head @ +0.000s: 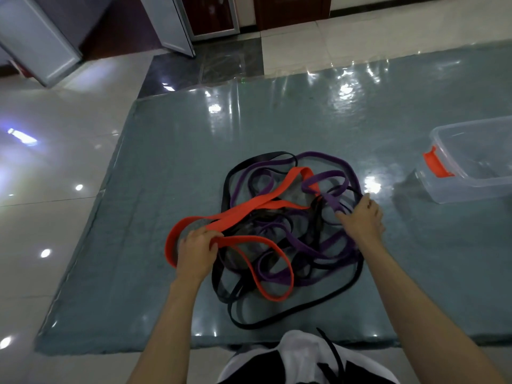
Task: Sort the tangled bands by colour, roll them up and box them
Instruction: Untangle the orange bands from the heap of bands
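Note:
A tangle of bands lies on a grey-green mat [166,167] in front of me. An orange band [249,206] loops across the pile, over purple bands [327,245] and black bands [299,317]. My left hand [196,250] grips the orange band at the pile's left edge. My right hand [360,217] rests on the pile's right side, fingers among purple and black strands; whether it grips one is unclear. A clear plastic box [476,159] with an orange latch [436,162] stands open on the mat at the right.
Glossy white floor tiles [55,223] surround the mat on the left and behind. A grey cabinet door [36,42] and dark wooden furniture [291,9] stand at the back. My knees in black and white clothing [302,358] are at the mat's near edge.

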### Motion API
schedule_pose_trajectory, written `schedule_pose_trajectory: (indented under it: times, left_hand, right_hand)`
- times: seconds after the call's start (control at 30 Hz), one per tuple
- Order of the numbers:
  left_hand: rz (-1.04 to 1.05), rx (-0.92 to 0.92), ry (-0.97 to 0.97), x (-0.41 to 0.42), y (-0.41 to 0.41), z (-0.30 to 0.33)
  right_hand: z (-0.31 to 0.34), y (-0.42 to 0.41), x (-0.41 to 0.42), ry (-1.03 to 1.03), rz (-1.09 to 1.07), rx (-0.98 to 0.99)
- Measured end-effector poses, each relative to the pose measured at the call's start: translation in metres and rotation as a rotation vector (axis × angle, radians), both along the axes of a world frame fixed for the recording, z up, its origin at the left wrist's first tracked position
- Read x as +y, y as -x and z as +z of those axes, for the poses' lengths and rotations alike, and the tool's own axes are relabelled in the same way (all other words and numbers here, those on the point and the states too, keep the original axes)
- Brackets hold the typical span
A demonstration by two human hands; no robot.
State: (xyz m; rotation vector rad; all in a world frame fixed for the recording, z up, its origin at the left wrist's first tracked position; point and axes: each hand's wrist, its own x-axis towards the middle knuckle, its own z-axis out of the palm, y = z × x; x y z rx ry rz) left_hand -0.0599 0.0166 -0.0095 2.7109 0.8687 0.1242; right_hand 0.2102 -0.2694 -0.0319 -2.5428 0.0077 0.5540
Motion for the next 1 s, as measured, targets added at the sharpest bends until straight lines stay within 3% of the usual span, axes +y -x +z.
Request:
schedule_pose_trajectory:
  times: [0.13,0.23,0.33,0.53,0.7,0.9,1.0]
  left_hand:
    - [0.026,0.055,0.044,0.0,-0.011,-0.012]
    - [0.034,0.222,0.133,0.005,-0.017,-0.021]
    - [0.0,0.422,0.22,0.011,-0.02,-0.031]
    - [0.044,0.276,0.153,0.018,-0.035,-0.048]
    - [-0.054,0.348,0.011,0.027,-0.05,-0.062]
    - [-0.124,0.44,0.013,0.028,-0.069,-0.068]
    - [-0.143,0.363,-0.006,0.024,-0.065,-0.071]
  right_hand:
    - [-0.002,0.025,0.02,-0.048,0.143,-0.264]
    - [-0.008,0.041,0.036,-0.108,0.371,-0.395]
    - [-0.018,0.054,0.053,-0.178,0.531,-0.341]
    - [-0.035,0.059,0.072,-0.189,0.693,-0.25]
    - [-0.029,0.052,0.087,-0.205,0.71,-0.19]
    - [-0.021,0.029,0.127,-0.243,0.75,-0.275]
    - [-0.023,0.011,0.153,-0.214,0.794,-0.218]
